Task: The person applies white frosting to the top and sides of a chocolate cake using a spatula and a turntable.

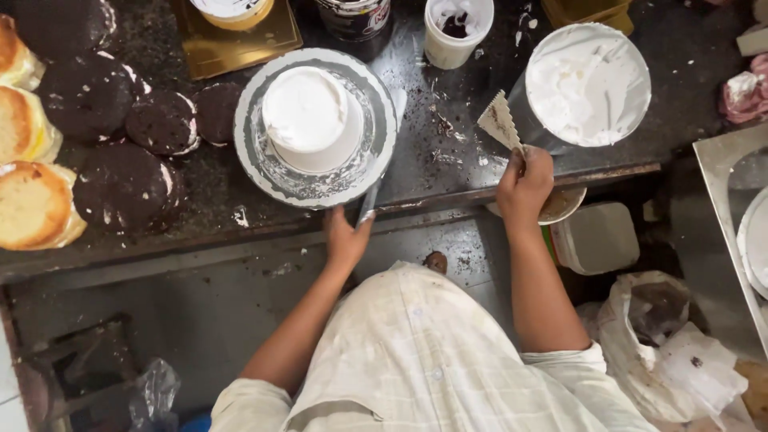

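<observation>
A small round cake coated in white cream stands on a silver turntable on the dark counter. My left hand is at the turntable's near edge, holding a long palette knife that points up beside the turntable. My right hand pinches a toothed triangular scraper above the counter's front edge, right of the cake. A large bowl of white cream sits just beyond the scraper.
Dark chocolate sponge rounds and golden sponge rounds lie at the left. A white cup, a tin and a gold cake board stand at the back. A white tub and plastic bags sit below right.
</observation>
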